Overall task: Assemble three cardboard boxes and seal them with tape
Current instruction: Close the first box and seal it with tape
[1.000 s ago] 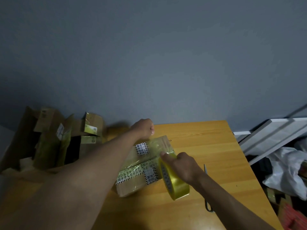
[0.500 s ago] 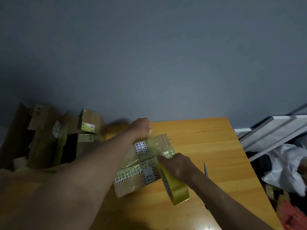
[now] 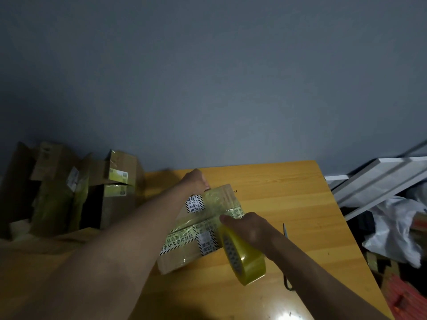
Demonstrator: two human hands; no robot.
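One box under tape, more cardboard waiting at far left.
On the surface (image 3: pixel 277 192), the box (image 3: pixel 196 229) already has its flaps closed; the left hand (image 3: pixel 195 181) grips its far end, while the right hand (image 3: pixel 249 229) clutches the tape roll (image 3: pixel 245 257) against its right edge. Sealing looks unfinished, and the boxes (image 3: pixel 92 188) beyond seem untouched.

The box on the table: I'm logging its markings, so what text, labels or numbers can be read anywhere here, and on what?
None can be quoted.
Box: printed hazard-striped strips carry Chinese characters, too blurred to read.
Tape roll: patterned core, no legible words.
Cardboard pile's green label: a small code, too small.
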